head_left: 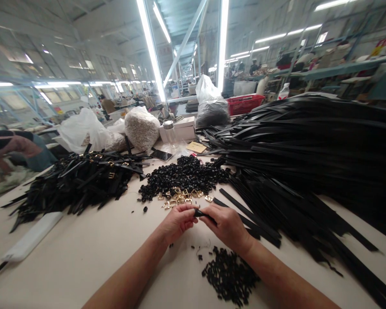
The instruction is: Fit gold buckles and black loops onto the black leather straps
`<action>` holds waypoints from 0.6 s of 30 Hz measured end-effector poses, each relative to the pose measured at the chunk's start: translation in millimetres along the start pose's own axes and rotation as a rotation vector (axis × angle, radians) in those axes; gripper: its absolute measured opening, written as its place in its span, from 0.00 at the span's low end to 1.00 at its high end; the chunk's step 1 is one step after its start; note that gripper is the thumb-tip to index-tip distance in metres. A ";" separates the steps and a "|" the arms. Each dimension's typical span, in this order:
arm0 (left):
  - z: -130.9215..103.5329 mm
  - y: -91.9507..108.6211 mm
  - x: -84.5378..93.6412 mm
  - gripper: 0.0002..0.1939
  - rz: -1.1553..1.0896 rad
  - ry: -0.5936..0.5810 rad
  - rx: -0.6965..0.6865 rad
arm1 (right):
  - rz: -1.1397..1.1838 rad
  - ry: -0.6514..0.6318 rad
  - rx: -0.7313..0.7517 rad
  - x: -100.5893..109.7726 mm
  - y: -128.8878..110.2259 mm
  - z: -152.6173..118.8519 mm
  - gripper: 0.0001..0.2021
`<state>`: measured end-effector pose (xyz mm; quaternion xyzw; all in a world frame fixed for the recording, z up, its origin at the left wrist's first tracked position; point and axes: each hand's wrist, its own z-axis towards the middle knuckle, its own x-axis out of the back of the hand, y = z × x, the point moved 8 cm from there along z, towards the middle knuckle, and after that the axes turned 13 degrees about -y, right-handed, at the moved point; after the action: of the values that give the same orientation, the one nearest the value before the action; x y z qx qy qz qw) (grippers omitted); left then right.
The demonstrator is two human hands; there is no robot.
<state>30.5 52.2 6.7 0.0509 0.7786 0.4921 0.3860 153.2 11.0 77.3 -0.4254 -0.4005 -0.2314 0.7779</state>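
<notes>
One pale, flat tabletop [93,249], bearing the following. One very large heap of long, flat, glossy black strips [309,137], filling the right side. One broad pile of short black straps with gold-coloured buckles [83,180], at the left, well apart from the hands. One mound of small, shiny black loops [183,176], at centre, beyond the hands. One clear plastic bag with dark contents [212,103] and one bulging clear bag of pale small pieces [142,126], both at the back; one white cardboard box [186,128] between them. One heap of small black scraps [228,274], just beside the right forearm, on its inner side. One long white plastic bar with a dark cord [34,238], near the left edge. One right hand [227,225], fingers curled and closed on a narrow black piece; one left hand [180,221], thumb and fingertips pinching the same piece's left end. One dark, flat phone [161,154], behind the loops. One narrow black piece [197,213], held above the tabletop and bridging the two hands, its right part mostly covered by the right hand; its full length cannot be told. One loose cluster of gold-coloured metal buckles [182,197], just beyond the left hand's fingers.
</notes>
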 end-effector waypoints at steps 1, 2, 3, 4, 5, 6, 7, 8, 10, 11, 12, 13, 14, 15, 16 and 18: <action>0.0 -0.8 0.1 0.18 -0.003 0.010 0.003 | 0.006 -0.002 0.001 -0.2 0.4 0.0 0.07; 0.1 -1.6 0.6 0.19 -0.005 0.022 0.004 | 0.016 -0.004 0.001 -0.3 0.7 0.0 0.07; 0.2 -2.1 1.5 0.19 -0.007 0.035 0.000 | 0.024 -0.007 0.001 -0.5 0.9 0.1 0.07; 0.5 -2.5 2.6 0.18 -0.009 0.045 -0.006 | 0.028 -0.009 0.003 -0.6 0.8 0.2 0.07; 0.8 -2.7 3.5 0.18 -0.009 0.051 -0.013 | 0.028 -0.011 0.006 -0.6 0.3 0.3 0.07; 1.2 -2.8 4.4 0.17 -0.007 0.052 -0.017 | 0.026 -0.013 0.010 -0.5 -0.3 0.5 0.08; 1.4 -3.1 5.0 0.16 -0.001 0.051 -0.016 | 0.022 -0.014 0.014 -0.3 -1.1 0.6 0.08; 1.5 -3.5 5.7 0.16 0.008 0.050 -0.009 | 0.015 -0.015 0.017 -0.3 -1.7 0.7 0.08; 1.2 -3.8 6.9 0.17 0.044 0.055 0.007 | -0.006 -0.020 0.011 -0.6 -1.9 0.9 0.09; 1.0 -3.3 7.1 0.17 0.068 0.059 0.010 | -0.022 -0.020 0.001 -0.8 -1.2 0.9 0.09; 0.8 -2.4 6.6 0.17 0.094 0.060 0.008 | -0.039 -0.018 -0.014 -1.2 0.0 0.8 0.09; 0.8 -1.4 5.4 0.17 0.116 0.057 -0.001 | -0.055 -0.015 -0.029 -1.6 1.4 0.7 0.10; 0.9 -0.4 3.9 0.16 0.129 0.056 -0.014 | -0.070 -0.010 -0.041 -2.2 2.8 0.4 0.10; 1.0 0.2 2.3 0.16 0.136 0.056 -0.028 | -0.084 -0.004 -0.050 -3.0 3.9 0.2 0.10; 1.2 0.6 0.7 0.16 0.141 0.059 -0.040 | -0.095 0.002 -0.056 -3.9 4.8 -0.1 0.10; 1.7 1.0 -2.3 0.15 0.159 0.063 -0.058 | -0.104 0.010 -0.066 -6.0 5.9 -0.5 0.11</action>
<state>32.9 52.9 8.4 0.0858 0.7695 0.5447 0.3221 154.1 13.9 69.5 -0.4285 -0.4105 -0.2866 0.7522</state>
